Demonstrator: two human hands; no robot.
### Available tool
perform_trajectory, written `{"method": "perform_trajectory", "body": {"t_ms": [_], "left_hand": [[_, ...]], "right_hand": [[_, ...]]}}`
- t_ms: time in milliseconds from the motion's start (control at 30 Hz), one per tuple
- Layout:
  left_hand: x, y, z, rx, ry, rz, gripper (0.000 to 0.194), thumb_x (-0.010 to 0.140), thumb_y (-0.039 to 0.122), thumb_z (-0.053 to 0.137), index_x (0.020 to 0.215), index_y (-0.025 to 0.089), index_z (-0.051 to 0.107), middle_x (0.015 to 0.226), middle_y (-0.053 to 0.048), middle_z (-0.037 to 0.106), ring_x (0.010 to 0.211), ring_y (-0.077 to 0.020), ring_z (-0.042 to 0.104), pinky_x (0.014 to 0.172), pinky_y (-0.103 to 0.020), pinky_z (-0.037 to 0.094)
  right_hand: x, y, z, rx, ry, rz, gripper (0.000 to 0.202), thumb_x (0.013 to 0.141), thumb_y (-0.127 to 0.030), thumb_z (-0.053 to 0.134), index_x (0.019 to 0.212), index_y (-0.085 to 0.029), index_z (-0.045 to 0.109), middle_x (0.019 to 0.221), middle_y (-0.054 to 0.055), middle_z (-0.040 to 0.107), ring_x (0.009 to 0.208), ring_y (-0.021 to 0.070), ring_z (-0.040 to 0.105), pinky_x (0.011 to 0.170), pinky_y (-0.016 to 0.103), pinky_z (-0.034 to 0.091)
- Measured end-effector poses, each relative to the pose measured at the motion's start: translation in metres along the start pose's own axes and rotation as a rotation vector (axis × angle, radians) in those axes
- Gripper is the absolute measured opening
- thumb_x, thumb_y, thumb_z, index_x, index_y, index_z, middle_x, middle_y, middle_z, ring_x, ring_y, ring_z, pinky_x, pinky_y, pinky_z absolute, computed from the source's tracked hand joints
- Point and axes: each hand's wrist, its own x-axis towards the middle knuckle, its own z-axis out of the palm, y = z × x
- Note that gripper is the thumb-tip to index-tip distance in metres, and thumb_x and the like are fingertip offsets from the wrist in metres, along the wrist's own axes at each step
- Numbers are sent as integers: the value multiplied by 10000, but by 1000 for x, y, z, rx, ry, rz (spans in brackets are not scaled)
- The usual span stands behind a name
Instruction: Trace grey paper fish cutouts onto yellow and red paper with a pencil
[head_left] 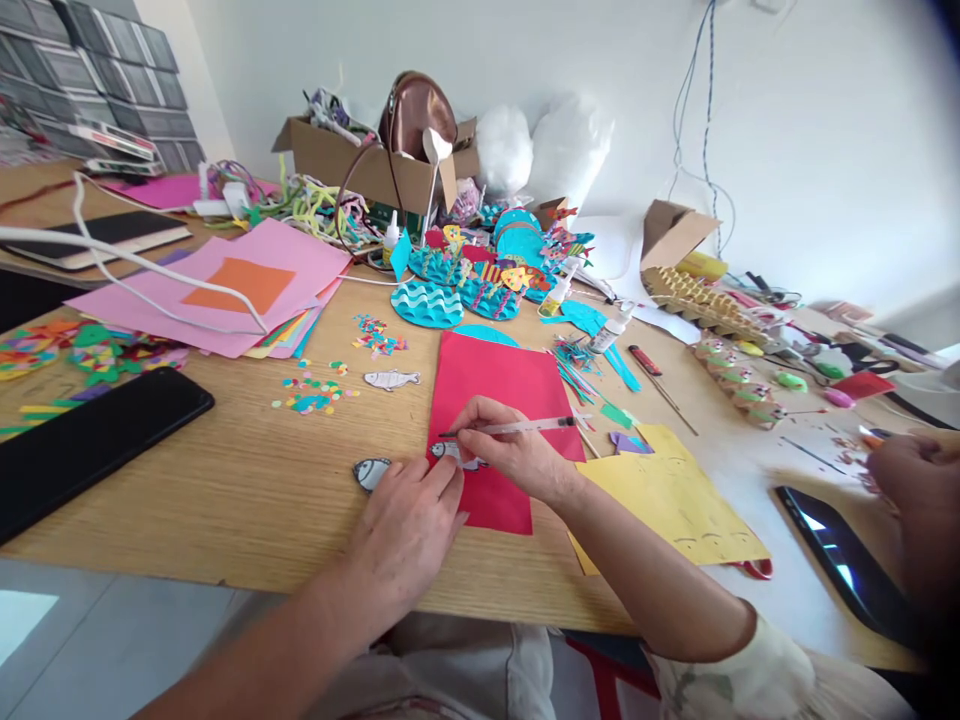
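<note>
My right hand (510, 445) is closed around a slim pen (536, 425) with a pale, clear-looking barrel and dark ends. Its tip points left, just over a fish cutout (448, 452) on a sheet of red paper (491, 375). My left hand (412, 510) lies flattened on the lower left of the red paper, fingertips at the fish cutout's edge; the fingers and right hand cover part of that fish. Partly under the left hand's side, a second fish cutout (370, 473) lies on the wood. Farther back is a third, white paper fish (391, 380).
Yellow paper (667, 500) lies to the right, near a phone (840, 550) and another person's hand (919, 480). Confetti dots (315, 390), a black phone-like slab (97, 440) and pink paper sheets (157, 290) are left. Blue crafted pieces (427, 303), glue bottles (611, 328) and a cardboard box (322, 155) stand behind.
</note>
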Motion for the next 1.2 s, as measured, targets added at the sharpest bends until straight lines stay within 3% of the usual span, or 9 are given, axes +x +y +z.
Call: {"method": "perform_trajectory", "body": {"t_ms": [233, 1200], "left_hand": [[-2, 1, -4, -17, 5, -18, 348, 878, 199, 538, 1220, 135, 550, 1112, -94, 618, 954, -269, 573, 800, -426, 506], [-2, 2, -3, -74, 8, -40, 295, 876, 171, 524, 1167, 137, 564, 1080, -88, 606, 947, -272, 563, 800, -448, 496]], "right_hand": [[7, 8, 8, -63, 2, 4, 40, 714, -152, 508, 721, -192, 511, 636, -33, 535, 565, 97, 469, 504, 213, 372], [8, 7, 9, -193, -3, -33, 122, 707, -71, 499, 682, -191, 507, 604, -43, 538, 546, 86, 474, 487, 187, 368]]}}
